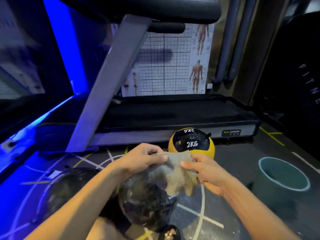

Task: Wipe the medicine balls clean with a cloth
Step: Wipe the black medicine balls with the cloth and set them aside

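1. The left hand (144, 159) sits just left of centre, fingers curled and thumb pressed in, pinching the upper left edge of a beige cloth (178, 174).
2. The right hand (205, 172) is at about 4 o'clock from the left one, thumb and fingers pinching the cloth's right side; between the two hands the top edge is pulled taut while the rest hangs down, crumpled.
3. The cloth hangs over the upper right part of a dark medicine ball (145, 201), which lies below the hands, at 6 o'clock from them; whether cloth and ball touch cannot be told through the blur.
4. A second dark ball (69, 186) lies at 9 o'clock from the first, partly behind the left forearm.
5. A yellow and black medicine ball marked 2KG (191, 142) rests on the floor at 12 o'clock from the hands, just in front of the treadmill deck (173, 116).
6. A teal bucket (284, 177) stands on the floor at 3 o'clock from the right hand, well apart from it.
7. The dark floor (242, 213) carries white and yellow painted lines.
8. An anatomy poster with a grid (166, 63) hangs on the wall behind the treadmill, at 12 o'clock.
9. A blue light strip (64, 40) glows at upper left, around 10 o'clock.
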`<state>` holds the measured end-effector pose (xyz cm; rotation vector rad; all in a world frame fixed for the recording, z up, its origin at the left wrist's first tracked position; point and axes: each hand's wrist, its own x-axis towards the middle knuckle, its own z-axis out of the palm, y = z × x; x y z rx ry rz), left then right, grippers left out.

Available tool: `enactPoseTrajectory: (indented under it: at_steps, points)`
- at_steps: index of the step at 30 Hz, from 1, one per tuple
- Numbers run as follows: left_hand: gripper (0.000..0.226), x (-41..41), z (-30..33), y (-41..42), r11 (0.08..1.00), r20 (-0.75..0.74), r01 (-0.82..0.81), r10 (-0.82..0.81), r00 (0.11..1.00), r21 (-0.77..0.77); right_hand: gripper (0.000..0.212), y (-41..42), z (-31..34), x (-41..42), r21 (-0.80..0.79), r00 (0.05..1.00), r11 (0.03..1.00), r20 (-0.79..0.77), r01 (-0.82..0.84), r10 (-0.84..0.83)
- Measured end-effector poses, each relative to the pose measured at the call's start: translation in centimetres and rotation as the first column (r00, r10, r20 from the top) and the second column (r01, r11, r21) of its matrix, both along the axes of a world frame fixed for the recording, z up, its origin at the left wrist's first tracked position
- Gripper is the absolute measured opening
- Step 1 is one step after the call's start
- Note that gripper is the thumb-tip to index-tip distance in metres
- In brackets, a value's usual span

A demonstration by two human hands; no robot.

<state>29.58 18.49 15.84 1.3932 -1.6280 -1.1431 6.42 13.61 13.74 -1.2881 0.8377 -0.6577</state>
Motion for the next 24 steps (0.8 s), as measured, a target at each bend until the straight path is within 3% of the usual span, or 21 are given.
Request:
enactPoseTrajectory:
  at_steps: [3, 6, 9, 10, 12, 14, 17, 21, 24]
  points:
    - [0.021, 1.3, -0.7, 3.5, 0.996, -0.022, 0.025, -0.024, 0.999, 0.085, 0.033, 1.3, -1.8, 0.9, -0.017, 0.997, 0.998, 0.054, 0.054, -0.053]
    - [0.019, 2.1, -1.4, 6.0, 0.98, 0.004, 0.094, -0.096, 0.995, 0.177, 0.026, 2.8, -2.7, 1.5, -0.067, 0.998, 0.997, 0.057, -0.025, 0.029]
    - [0.025, 1.7, -2.8, 7.1, 0.973, -0.097, 0.092, -0.073, 0.993, 0.21, 0.05, 3.8, -2.9, 1.7, -0.156, 0.994, 0.981, -0.013, -0.113, 0.112]
    - [0.024, 1.3, -3.2, 7.3, 0.978, -0.115, 0.069, -0.047, 0.992, 0.195, 0.056, 3.9, -2.9, 1.8, -0.174, 0.991, 0.975, -0.036, -0.136, 0.132]
    - [0.022, 0.3, -4.1, 7.4, 0.992, -0.093, 0.016, -0.004, 0.996, 0.129, 0.038, 4.1, -3.1, 1.7, -0.175, 0.987, 0.971, -0.034, -0.162, 0.159]
    - [0.033, -0.1, -4.9, 7.1, 0.999, -0.018, -0.034, 0.034, 0.999, 0.021, 0.026, 4.1, -3.1, 1.7, -0.172, 0.983, 0.968, -0.06, -0.184, 0.176]
    - [0.045, 0.0, -5.3, 6.8, 0.991, 0.05, -0.101, 0.105, 0.993, -0.09, 0.027, 4.1, -3.1, 2.3, -0.184, 0.973, 0.957, -0.095, -0.225, 0.21]
    - [0.032, 1.4, -5.7, 6.8, 0.94, 0.191, -0.201, 0.259, 0.947, -0.277, 0.031, 3.9, -3.3, 3.7, -0.101, 0.961, 0.957, -0.077, -0.271, 0.264]
    - [0.035, 3.2, -5.4, 7.1, 0.909, 0.25, -0.218, 0.317, 0.915, -0.355, 0.041, 3.5, -3.8, 5.1, -0.106, 0.947, 0.942, -0.066, -0.319, 0.314]
